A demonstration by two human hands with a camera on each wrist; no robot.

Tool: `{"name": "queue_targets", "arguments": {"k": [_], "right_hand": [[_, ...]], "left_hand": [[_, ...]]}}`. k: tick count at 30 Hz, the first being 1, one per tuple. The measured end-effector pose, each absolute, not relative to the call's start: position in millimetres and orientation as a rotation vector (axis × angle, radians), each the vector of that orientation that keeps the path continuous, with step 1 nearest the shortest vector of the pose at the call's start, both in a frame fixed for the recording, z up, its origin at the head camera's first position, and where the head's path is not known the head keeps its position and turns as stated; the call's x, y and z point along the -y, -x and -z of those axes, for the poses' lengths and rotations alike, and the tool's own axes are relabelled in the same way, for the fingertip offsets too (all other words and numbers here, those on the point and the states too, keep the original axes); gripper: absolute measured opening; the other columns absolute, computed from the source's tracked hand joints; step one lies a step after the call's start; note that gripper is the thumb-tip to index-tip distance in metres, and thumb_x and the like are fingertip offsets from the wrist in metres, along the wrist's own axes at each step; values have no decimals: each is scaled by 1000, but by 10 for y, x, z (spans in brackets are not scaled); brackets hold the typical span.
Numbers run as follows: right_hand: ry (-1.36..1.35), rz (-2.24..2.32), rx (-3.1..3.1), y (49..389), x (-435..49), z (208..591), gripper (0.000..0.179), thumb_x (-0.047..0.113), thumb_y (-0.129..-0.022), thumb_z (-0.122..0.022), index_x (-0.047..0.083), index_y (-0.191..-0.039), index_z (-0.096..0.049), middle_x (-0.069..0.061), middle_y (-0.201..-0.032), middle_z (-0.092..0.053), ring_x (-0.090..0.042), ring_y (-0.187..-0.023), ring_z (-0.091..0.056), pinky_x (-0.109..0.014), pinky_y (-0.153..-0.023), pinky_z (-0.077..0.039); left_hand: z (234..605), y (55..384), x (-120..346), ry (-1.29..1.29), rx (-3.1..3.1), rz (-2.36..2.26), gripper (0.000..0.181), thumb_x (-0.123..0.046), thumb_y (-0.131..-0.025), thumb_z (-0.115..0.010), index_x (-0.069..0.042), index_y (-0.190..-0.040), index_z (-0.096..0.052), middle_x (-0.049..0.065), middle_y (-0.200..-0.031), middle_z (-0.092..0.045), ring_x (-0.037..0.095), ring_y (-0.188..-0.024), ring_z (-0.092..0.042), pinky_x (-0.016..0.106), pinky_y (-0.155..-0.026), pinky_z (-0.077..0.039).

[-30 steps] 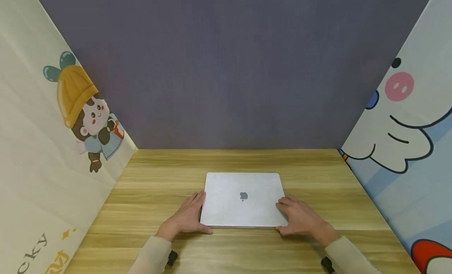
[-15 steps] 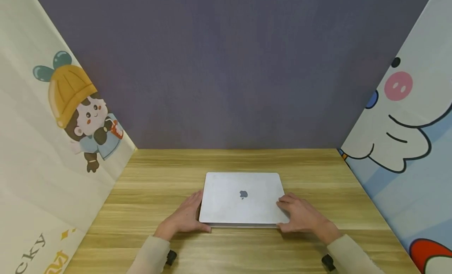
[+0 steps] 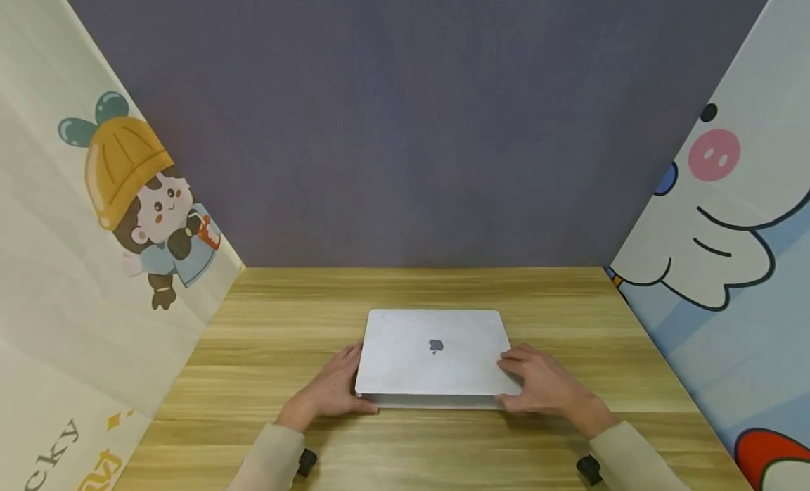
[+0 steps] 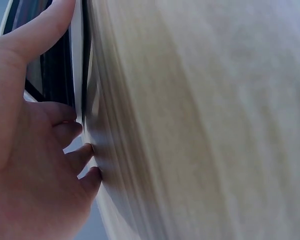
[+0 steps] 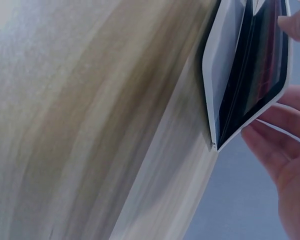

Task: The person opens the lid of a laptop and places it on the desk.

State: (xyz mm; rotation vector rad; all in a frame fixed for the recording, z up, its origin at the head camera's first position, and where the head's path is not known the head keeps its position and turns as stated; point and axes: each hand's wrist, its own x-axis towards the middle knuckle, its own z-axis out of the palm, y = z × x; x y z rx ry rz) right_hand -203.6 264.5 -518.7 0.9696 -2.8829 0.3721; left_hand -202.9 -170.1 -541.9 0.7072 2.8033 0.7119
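Observation:
A silver laptop (image 3: 436, 370) lies on the wooden table, its lid raised a little at the near edge so that a strip of the base (image 3: 436, 402) shows. My left hand (image 3: 332, 389) holds the base at its near left corner, thumb at the front and fingers along the side. On the right, my right hand (image 3: 549, 387) grips the lid's edge near the front corner. In the right wrist view, the dark screen (image 5: 262, 65) faces down over the base, with the right fingers (image 5: 272, 150) along the lid's rim. The keyboard is mostly hidden.
The wooden tabletop (image 3: 436, 449) surrounds the laptop. A grey-purple panel (image 3: 424, 125) stands behind it. Printed cloth walls close in the left side (image 3: 57, 266) and the right side (image 3: 747, 280), with cartoon figures on them.
The lid's near edge has risen from flat, opening a narrow gap above the base. My right hand has moved up slightly with the lid. The left hand stays at the base.

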Motion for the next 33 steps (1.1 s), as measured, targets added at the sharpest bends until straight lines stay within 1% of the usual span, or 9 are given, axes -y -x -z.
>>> {"name": "queue_targets", "arguments": {"k": [5, 11, 14, 16, 18, 20, 21, 28, 33], "right_hand": [[-1023, -397, 2696, 2009, -2651, 5193, 49, 44, -76, -81, 4, -104, -79, -9, -110, -72, -31, -104, -67, -50, -91, -57], [-1061, -410, 2481, 1984, -2644, 5190, 33, 37, -75, -85, 9, -91, -78, 0, -97, -71, -18, -90, -66, -41, -80, -60], [-1081, -428, 2370, 1974, -2631, 5191, 28, 37, -81, -81, 10, -85, -76, 2, -92, -68, -14, -83, -63, -34, -70, -59], [-1091, -435, 2298, 1966, -2611, 5187, 30, 40, -88, -74, 11, -81, -74, 3, -88, -66, -12, -79, -61, -30, -63, -56], [-1097, -430, 2233, 1954, -2583, 5178, 36, 42, -94, -64, 11, -77, -71, 4, -85, -64, -12, -75, -59, -29, -60, -54], [-1092, -413, 2189, 1943, -2552, 5167, 41, 43, -97, -56, 12, -74, -69, 4, -82, -62, -12, -72, -58, -28, -58, -52], [-1088, -407, 2174, 1937, -2537, 5162, 41, 42, -98, -55, 12, -73, -68, 4, -81, -61, -12, -71, -57, -29, -57, -52], [-1033, -381, 2123, 1924, -2462, 5175, 38, 38, -97, -55, 12, -71, -65, 3, -76, -60, -15, -67, -56, -31, -56, -52], [-979, -356, 2075, 1910, -2404, 5170, 39, 39, -96, -58, 10, -71, -64, 1, -74, -60, -18, -65, -57, -34, -56, -52]], "left_hand": [[5439, 2023, 1706, -692, -2805, -732, 121, -62, -74, -83, -10, -163, -20, 19, -167, -20, 47, -150, -20, 63, -120, -19], [5426, 2006, 1694, -661, -2795, -765, 119, -61, -75, -83, -10, -163, -21, 18, -167, -21, 48, -150, -20, 65, -119, -18], [5419, 2000, 1683, -640, -2802, -760, 119, -61, -75, -82, -8, -163, -22, 18, -166, -23, 48, -150, -20, 65, -119, -19], [5416, 1995, 1676, -631, -2810, -745, 119, -60, -75, -82, -7, -162, -22, 18, -166, -23, 47, -150, -21, 64, -119, -19], [5415, 1991, 1670, -626, -2815, -738, 118, -59, -75, -82, -6, -162, -22, 18, -166, -23, 47, -150, -21, 64, -119, -19], [5411, 1986, 1665, -626, -2821, -723, 119, -59, -75, -82, -5, -162, -21, 18, -166, -23, 47, -150, -21, 63, -120, -19], [5413, 1987, 1664, -628, -2822, -715, 119, -59, -75, -81, -5, -162, -21, 18, -166, -23, 47, -150, -21, 63, -120, -19], [5404, 1985, 1643, -631, -2830, -701, 119, -61, -76, -80, -4, -162, -21, 19, -165, -25, 47, -149, -21, 62, -120, -20], [5390, 1968, 1627, -647, -2840, -656, 119, -67, -79, -75, -3, -162, -19, 22, -164, -25, 48, -149, -21, 62, -120, -19]]}}
